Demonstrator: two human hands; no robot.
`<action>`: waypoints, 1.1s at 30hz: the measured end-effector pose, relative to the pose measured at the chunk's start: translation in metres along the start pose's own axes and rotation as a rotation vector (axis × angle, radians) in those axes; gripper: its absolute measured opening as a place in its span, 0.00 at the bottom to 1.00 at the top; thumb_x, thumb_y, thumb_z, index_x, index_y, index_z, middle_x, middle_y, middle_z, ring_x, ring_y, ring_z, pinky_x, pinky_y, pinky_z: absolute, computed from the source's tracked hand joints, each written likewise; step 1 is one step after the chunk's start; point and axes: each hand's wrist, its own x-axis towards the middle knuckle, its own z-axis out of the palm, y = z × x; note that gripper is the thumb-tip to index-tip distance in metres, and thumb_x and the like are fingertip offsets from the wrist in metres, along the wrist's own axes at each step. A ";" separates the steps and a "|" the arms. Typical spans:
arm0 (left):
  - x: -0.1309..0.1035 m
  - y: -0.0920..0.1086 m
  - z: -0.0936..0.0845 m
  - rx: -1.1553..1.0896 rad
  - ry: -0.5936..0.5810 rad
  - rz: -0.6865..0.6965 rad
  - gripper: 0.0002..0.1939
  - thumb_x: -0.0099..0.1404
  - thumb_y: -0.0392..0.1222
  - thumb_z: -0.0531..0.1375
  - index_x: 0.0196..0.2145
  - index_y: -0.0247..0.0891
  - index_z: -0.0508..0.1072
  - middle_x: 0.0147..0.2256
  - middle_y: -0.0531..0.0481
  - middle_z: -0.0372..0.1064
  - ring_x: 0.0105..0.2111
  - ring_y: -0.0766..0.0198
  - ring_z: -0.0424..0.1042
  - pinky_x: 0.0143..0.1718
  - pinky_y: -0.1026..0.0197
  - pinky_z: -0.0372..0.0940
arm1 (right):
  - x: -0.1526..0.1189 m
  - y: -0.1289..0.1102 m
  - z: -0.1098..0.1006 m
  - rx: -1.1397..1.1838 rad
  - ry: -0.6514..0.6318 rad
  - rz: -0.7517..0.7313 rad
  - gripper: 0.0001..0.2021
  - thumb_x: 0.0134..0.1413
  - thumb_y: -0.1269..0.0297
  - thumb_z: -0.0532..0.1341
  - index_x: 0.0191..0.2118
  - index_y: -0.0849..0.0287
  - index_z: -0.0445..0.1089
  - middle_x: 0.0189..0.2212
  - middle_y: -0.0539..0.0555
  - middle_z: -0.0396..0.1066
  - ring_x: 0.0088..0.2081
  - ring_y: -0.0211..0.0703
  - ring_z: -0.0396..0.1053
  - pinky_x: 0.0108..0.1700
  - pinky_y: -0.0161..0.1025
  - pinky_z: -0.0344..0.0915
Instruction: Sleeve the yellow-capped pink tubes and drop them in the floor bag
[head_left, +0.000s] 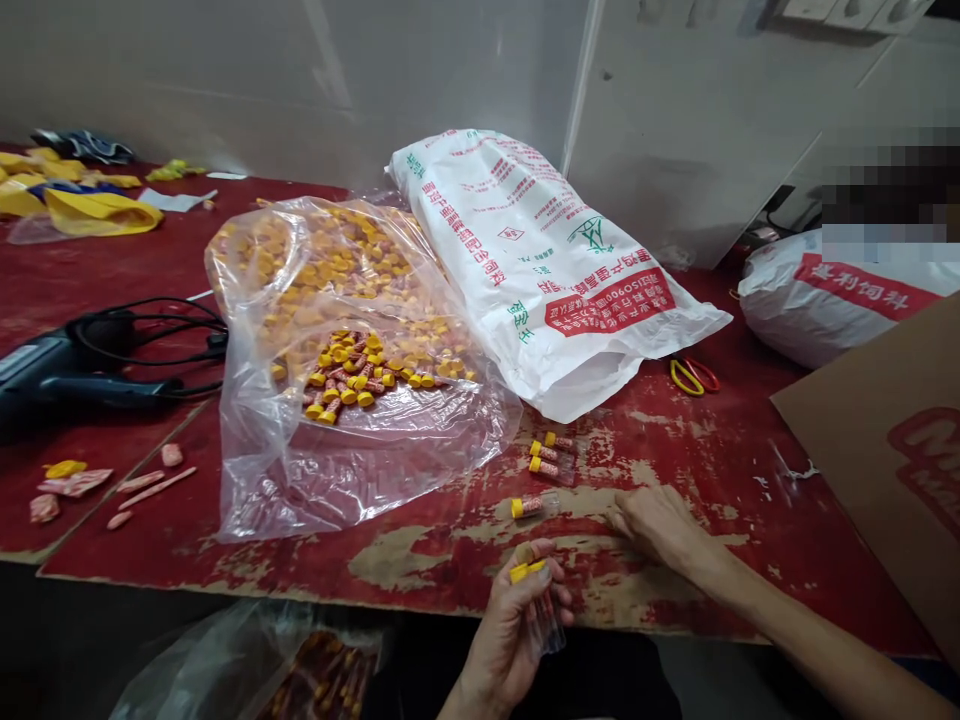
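My left hand [504, 625] is closed around clear tubes [553, 632] with yellow caps, low at the table's front edge. Their caps poke up past my thumb. My right hand [654, 522] rests on the worn red tabletop, fingers curled and pressed together; whether anything is between them is hidden. Left of it lies one capped tube [531, 506] with pinkish pellets inside. Just beyond are several more tubes [544, 458] lying on their sides. A large clear plastic bag [300, 500] spreads over the table's middle, its open mouth showing many small yellow-capped pieces [349, 375].
A white printed sack [517, 240] lies behind the bag. Scissors [694, 376] with red and yellow handles sit near it. A cardboard box [885, 440] and another sack [795, 310] stand right. A corded heat gun [90, 370] and pink scraps [142, 482] lie left.
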 end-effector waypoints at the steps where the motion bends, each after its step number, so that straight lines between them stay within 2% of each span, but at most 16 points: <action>1: 0.001 0.000 0.001 0.006 0.002 -0.003 0.17 0.51 0.35 0.66 0.39 0.35 0.69 0.28 0.52 0.68 0.24 0.66 0.69 0.24 0.64 0.66 | 0.003 -0.001 0.001 0.006 -0.001 0.013 0.13 0.59 0.68 0.51 0.28 0.62 0.70 0.24 0.56 0.72 0.25 0.38 0.67 0.26 0.36 0.43; 7: 0.006 0.005 0.010 -0.010 0.051 -0.017 0.16 0.52 0.35 0.66 0.38 0.35 0.68 0.28 0.50 0.70 0.24 0.67 0.70 0.23 0.64 0.66 | 0.005 0.002 0.016 0.032 0.057 0.042 0.14 0.60 0.67 0.49 0.30 0.61 0.70 0.24 0.56 0.73 0.26 0.41 0.69 0.25 0.36 0.48; 10: 0.004 0.004 0.011 -0.043 0.072 0.000 0.17 0.53 0.38 0.66 0.39 0.35 0.68 0.30 0.49 0.70 0.25 0.66 0.71 0.25 0.64 0.67 | -0.003 -0.004 0.025 0.168 0.190 0.030 0.15 0.62 0.65 0.48 0.29 0.59 0.69 0.24 0.54 0.72 0.26 0.41 0.69 0.27 0.35 0.54; 14: -0.002 0.001 0.007 -0.119 0.015 0.033 0.17 0.52 0.40 0.68 0.39 0.36 0.70 0.33 0.49 0.72 0.30 0.63 0.73 0.29 0.62 0.68 | -0.024 -0.052 0.034 0.587 0.528 -0.141 0.13 0.64 0.62 0.47 0.39 0.57 0.68 0.33 0.53 0.72 0.33 0.39 0.70 0.35 0.34 0.63; 17: -0.006 0.004 0.002 -0.190 0.018 0.084 0.15 0.49 0.36 0.69 0.36 0.36 0.72 0.31 0.52 0.71 0.29 0.69 0.72 0.30 0.66 0.67 | -0.031 -0.089 0.028 0.711 0.618 -0.360 0.11 0.63 0.62 0.49 0.44 0.57 0.66 0.36 0.54 0.70 0.37 0.40 0.68 0.39 0.36 0.65; 19: -0.010 0.010 -0.002 -0.201 0.062 0.113 0.14 0.47 0.35 0.70 0.33 0.35 0.72 0.29 0.53 0.71 0.27 0.69 0.71 0.31 0.65 0.68 | -0.023 -0.099 0.023 0.685 0.669 -0.432 0.12 0.63 0.64 0.48 0.45 0.59 0.66 0.38 0.56 0.68 0.40 0.41 0.66 0.40 0.37 0.64; 21: -0.014 0.016 -0.006 -0.189 0.089 0.116 0.14 0.46 0.37 0.70 0.31 0.35 0.72 0.28 0.52 0.71 0.27 0.66 0.72 0.34 0.59 0.70 | -0.005 -0.098 0.022 0.555 0.733 -0.378 0.13 0.63 0.66 0.48 0.47 0.61 0.66 0.40 0.59 0.67 0.41 0.44 0.65 0.40 0.39 0.64; 23: -0.018 0.021 -0.010 -0.177 0.096 0.115 0.14 0.46 0.38 0.70 0.31 0.35 0.72 0.28 0.51 0.71 0.26 0.64 0.73 0.34 0.56 0.70 | 0.014 -0.094 0.025 0.329 0.763 -0.302 0.13 0.61 0.67 0.50 0.46 0.62 0.67 0.41 0.62 0.66 0.41 0.47 0.64 0.41 0.43 0.62; 26: -0.023 0.024 -0.015 -0.185 0.097 0.123 0.13 0.48 0.38 0.68 0.32 0.35 0.72 0.28 0.51 0.71 0.25 0.64 0.73 0.31 0.57 0.70 | 0.027 -0.090 0.030 0.092 0.753 -0.304 0.10 0.59 0.70 0.51 0.41 0.62 0.69 0.44 0.64 0.67 0.42 0.50 0.63 0.42 0.46 0.59; 28: -0.024 0.025 -0.016 -0.200 0.093 0.109 0.13 0.49 0.38 0.67 0.34 0.34 0.73 0.28 0.50 0.71 0.25 0.63 0.72 0.30 0.57 0.70 | 0.021 -0.083 0.027 0.114 0.691 -0.347 0.09 0.60 0.70 0.50 0.39 0.61 0.68 0.42 0.61 0.69 0.41 0.48 0.64 0.41 0.44 0.58; 31: -0.022 0.024 -0.018 -0.210 0.052 0.088 0.12 0.51 0.39 0.66 0.34 0.33 0.74 0.28 0.48 0.71 0.26 0.62 0.73 0.29 0.58 0.70 | 0.003 -0.060 0.012 0.205 0.438 -0.350 0.10 0.61 0.65 0.50 0.36 0.59 0.67 0.30 0.54 0.71 0.31 0.41 0.66 0.33 0.36 0.56; 33: -0.020 0.024 -0.018 -0.207 0.019 0.085 0.10 0.51 0.39 0.66 0.32 0.32 0.74 0.29 0.47 0.70 0.28 0.61 0.73 0.29 0.59 0.70 | -0.005 -0.041 0.002 0.129 0.253 -0.250 0.13 0.61 0.63 0.50 0.30 0.59 0.68 0.24 0.52 0.70 0.25 0.39 0.66 0.27 0.35 0.50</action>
